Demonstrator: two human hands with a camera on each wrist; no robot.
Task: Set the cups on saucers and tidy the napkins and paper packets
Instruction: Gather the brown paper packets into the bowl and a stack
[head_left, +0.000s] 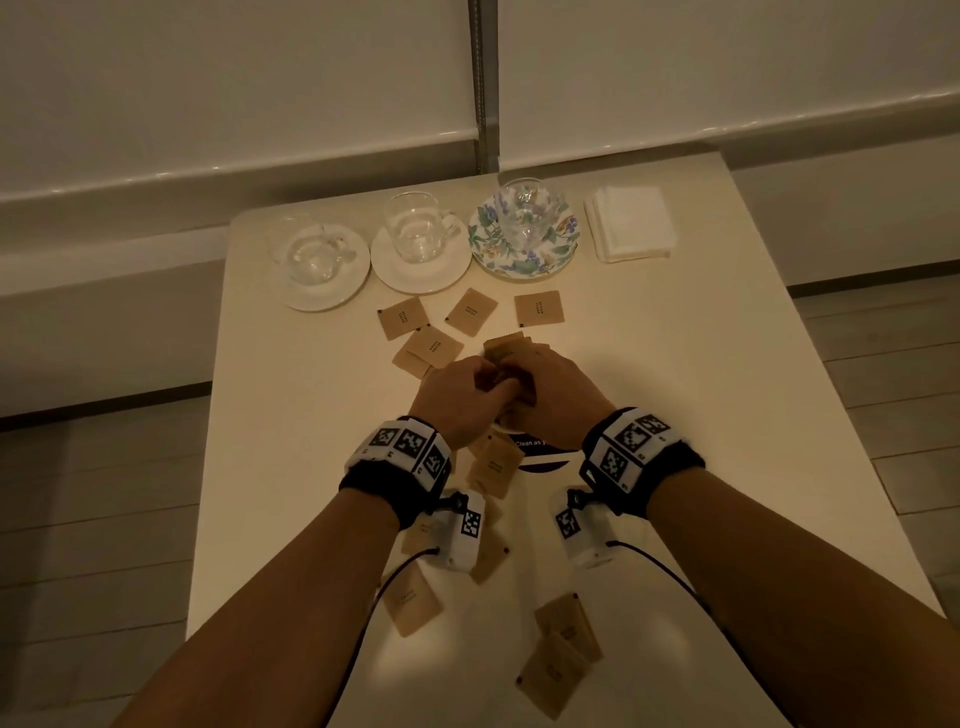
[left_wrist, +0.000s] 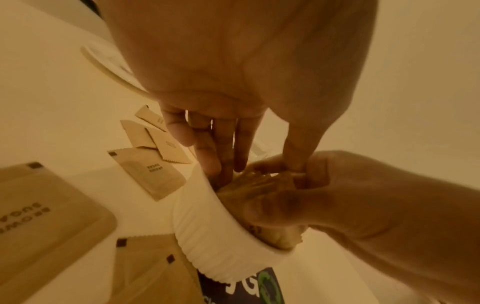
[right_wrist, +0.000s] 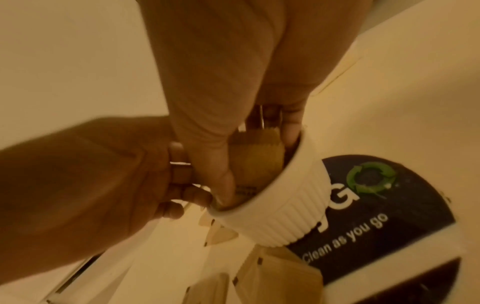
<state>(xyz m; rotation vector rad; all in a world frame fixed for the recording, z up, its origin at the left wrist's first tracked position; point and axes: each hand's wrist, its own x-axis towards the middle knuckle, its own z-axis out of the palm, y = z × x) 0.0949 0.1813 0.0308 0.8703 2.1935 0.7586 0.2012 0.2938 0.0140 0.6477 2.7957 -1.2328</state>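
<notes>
— Cups? Saucers?
— Three glass cups (head_left: 420, 232), each standing on its own saucer: two plain white saucers (head_left: 347, 291), one flowered saucer (head_left: 556, 249), all in a row at the far edge of the table (head_left: 701, 364).
— Napkins?
— One stack of white napkins (head_left: 631, 223), just right of the flowered saucer.
— Packets?
— Brown paper packets (head_left: 478, 309) scattered flat: about five between the saucers and the hands, several more near the wrists and three or so close to the near edge (exact count unclear, some hidden under the arms and wrist cameras). Another bunch standing upright in a white ribbed cup (right_wrist: 280, 205).
— Hands?
— Left hand (head_left: 457, 392) and right hand (head_left: 556, 384) touching each other over the ribbed cup. Left fingers (left_wrist: 205, 148) fairly straight and side by side, tips down inside the rim against the bunch. Right fingers (right_wrist: 291, 121) curled, clamped on the bunch of packets with the thumb on the near face.
— In the way?
— Both hands covering the ribbed cup from above. Dark round sticker (right_wrist: 384, 205) reading "Clean as you go" under the cup, loose packets touching its base.
</notes>
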